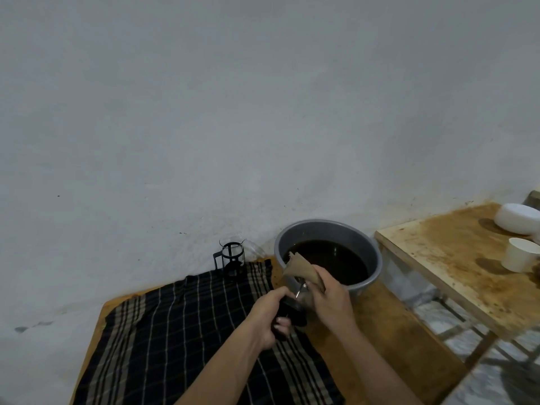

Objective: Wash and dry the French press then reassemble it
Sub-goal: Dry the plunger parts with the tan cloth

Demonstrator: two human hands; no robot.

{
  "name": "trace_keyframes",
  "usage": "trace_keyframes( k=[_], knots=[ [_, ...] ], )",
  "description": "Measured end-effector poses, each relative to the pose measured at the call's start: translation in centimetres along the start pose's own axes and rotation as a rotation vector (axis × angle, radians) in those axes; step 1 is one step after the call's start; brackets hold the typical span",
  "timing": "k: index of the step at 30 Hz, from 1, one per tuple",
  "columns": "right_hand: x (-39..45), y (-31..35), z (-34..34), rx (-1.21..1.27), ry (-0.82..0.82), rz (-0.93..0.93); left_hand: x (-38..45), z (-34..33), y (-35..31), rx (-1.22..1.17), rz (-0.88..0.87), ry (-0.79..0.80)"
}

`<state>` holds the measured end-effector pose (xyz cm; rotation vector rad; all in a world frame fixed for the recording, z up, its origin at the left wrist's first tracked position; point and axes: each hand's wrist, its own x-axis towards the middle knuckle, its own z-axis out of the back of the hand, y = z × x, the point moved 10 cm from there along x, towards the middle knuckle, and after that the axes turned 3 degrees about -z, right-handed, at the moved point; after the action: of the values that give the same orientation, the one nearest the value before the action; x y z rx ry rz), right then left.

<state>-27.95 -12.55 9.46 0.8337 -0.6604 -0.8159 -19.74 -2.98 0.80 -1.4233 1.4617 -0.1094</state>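
My left hand point(270, 312) grips the black lid of the French press plunger point(292, 309), which points toward the basin. My right hand point(328, 298) presses a brown cloth point(301, 268) around the plunger's metal filter end. The glass French press carafe point(230, 257) in its black frame stands upright at the far edge of a dark checked towel point(187, 331), apart from both hands. A grey basin point(330, 232) holding dark water sits just behind my hands.
The towel lies on a wooden table point(388, 325) against a white wall. To the right stands a second stained wooden table point(455, 258) with a white bowl point(517, 216) and a white cup point(521, 254). A gap with tiled floor separates the tables.
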Motion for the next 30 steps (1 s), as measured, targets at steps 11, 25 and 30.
trace_keyframes(
  k=[11,25,30],
  knots=[
    [0.8,-1.8,-0.4,0.289,0.109,-0.202,0.2,1.4,-0.7,-0.166,0.029,-0.042],
    [-1.6,-1.9,-3.2,0.961,0.010,-0.555,0.0,1.1,-4.0,0.051,-0.263,-0.096],
    [-1.2,-1.9,-3.4,0.874,-0.029,-0.525,-1.4,-0.5,-5.0,0.297,-0.415,-0.116]
  ],
)
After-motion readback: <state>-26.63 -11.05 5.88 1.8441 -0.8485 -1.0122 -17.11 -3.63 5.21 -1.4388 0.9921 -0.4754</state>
